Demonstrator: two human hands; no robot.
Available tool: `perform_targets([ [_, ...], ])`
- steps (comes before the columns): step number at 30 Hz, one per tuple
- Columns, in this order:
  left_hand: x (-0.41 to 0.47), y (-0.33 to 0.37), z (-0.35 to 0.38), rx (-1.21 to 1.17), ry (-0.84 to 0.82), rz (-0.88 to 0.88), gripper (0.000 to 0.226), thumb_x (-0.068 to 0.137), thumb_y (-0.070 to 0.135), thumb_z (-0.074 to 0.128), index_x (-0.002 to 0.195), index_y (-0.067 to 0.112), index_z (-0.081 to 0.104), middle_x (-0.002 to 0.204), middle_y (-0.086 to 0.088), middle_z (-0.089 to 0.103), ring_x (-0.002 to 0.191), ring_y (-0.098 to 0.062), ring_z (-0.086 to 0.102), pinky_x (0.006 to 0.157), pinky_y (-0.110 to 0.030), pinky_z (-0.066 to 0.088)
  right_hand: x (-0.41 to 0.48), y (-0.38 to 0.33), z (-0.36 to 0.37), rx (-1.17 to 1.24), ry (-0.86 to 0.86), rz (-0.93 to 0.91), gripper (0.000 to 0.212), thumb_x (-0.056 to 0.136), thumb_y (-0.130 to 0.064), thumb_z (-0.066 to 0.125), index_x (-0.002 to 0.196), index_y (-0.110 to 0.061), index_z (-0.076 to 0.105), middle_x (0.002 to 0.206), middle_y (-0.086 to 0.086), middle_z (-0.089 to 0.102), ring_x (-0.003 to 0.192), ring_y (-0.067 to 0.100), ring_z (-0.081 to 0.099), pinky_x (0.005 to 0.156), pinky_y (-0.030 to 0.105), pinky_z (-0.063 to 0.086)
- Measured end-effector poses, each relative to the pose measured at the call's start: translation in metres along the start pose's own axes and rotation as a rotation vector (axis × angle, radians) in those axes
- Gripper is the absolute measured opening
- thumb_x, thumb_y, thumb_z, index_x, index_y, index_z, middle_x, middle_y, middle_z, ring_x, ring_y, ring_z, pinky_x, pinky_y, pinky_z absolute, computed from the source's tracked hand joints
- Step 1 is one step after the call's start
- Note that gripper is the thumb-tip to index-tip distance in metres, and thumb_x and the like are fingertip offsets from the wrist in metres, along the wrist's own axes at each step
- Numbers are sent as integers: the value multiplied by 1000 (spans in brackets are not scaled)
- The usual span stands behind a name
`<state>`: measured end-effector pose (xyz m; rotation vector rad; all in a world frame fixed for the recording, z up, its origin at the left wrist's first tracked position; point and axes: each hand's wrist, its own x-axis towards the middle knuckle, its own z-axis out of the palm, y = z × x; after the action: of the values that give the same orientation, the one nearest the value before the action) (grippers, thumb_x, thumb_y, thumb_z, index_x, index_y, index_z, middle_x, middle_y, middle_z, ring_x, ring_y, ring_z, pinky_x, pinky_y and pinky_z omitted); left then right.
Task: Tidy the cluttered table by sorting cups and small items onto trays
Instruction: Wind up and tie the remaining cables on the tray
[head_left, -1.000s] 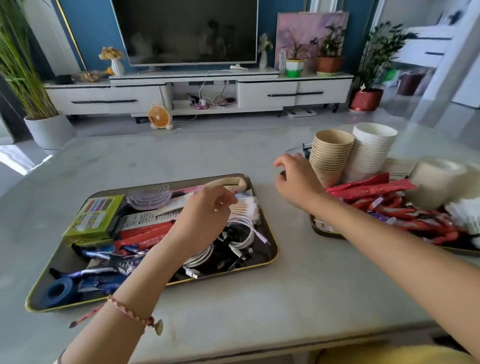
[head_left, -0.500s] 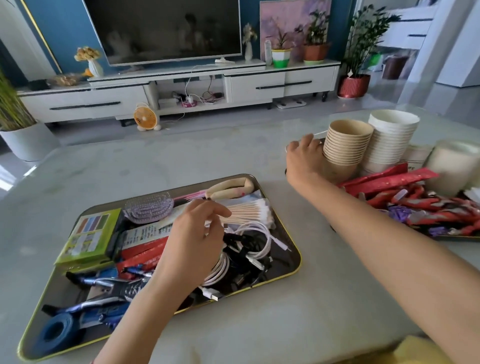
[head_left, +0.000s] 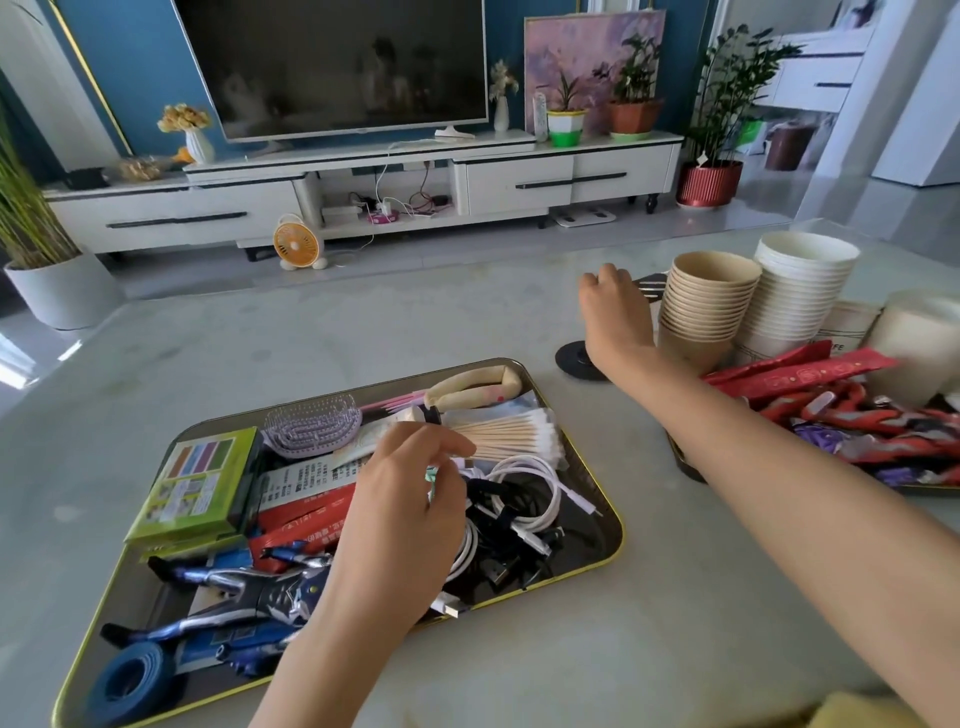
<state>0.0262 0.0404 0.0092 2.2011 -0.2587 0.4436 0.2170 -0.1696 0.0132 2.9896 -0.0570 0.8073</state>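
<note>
Sorting is under way. Nearest, the left hand (head_left: 400, 514) hovers over the left tray (head_left: 589, 538), thumb and fingers pinching what may be a small teal clip (head_left: 431, 475) just above the cables (head_left: 524, 499). Farther out, the right hand (head_left: 615, 312), fingers curled, meets a dark pronged thing (head_left: 649, 285) beside the cups; whether it grasps it I cannot tell. The next move calls for dropping the clip in and lifting the stray onto the right tray (head_left: 680, 465). Two trays, two cup stacks, brown (head_left: 706, 306) and white (head_left: 795, 291), and one black disc (head_left: 571, 358) loose on the table (head_left: 363, 322)

2 bare hands (head_left: 410, 499) (head_left: 615, 312), uncovered forearms (head_left: 779, 499), yellow garment (head_left: 862, 714)
</note>
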Motion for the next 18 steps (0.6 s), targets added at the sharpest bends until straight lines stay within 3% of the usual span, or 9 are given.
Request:
perform_targets([
  [2,-2,1,-2,-3,2,-17,28,89,3,47,89,29,60,99,20,54,91,0,56,74,-14,46,-4,-8,-5,41,74,-101,38,66,26,54,96,3,54,101,23,53,95,36,51,66,34,35],
  [5,-3,3,-5,-9,25,-25,28,89,1,48,91,26,62,99,17,56,91,-1,56,72,-10,45,-4,-14,-13,112,266,-268,43,39,32,63,68,1,54,71,20,53,64,33,54,52,29,29],
  [9,0,7,-10,-153,86,-104,24,91,10,50,90,33,57,96,11,60,88,-1,58,65,-3,40,1,-22,-41,324,520,-398,26,59,23,65,76,4,60,77,19,58,72,33,58,61,32,46],
  [12,3,7,-16,-442,133,-259,15,87,32,60,102,32,57,100,9,65,94,-4,62,74,-18,47,-10,-44,-67,588,606,-478,23,68,22,61,82,4,63,82,19,58,82,26,54,74,23,42],
  [15,9,4,-23,-818,121,-466,55,72,52,66,118,24,54,114,2,64,103,-12,63,88,-39,50,-38,-71,-91,867,558,-535,16,72,20,60,80,5,63,81,19,57,82,15,45,77,10,33],
  [18,11,4,-32,-1174,16,-614,62,75,52,56,125,15,53,116,-11,66,106,-29,63,86,-53,51,-70,-96,-104,1024,434,-636,11,76,16,61,79,6,63,79,18,56,78,18,49,72,16,37],
])
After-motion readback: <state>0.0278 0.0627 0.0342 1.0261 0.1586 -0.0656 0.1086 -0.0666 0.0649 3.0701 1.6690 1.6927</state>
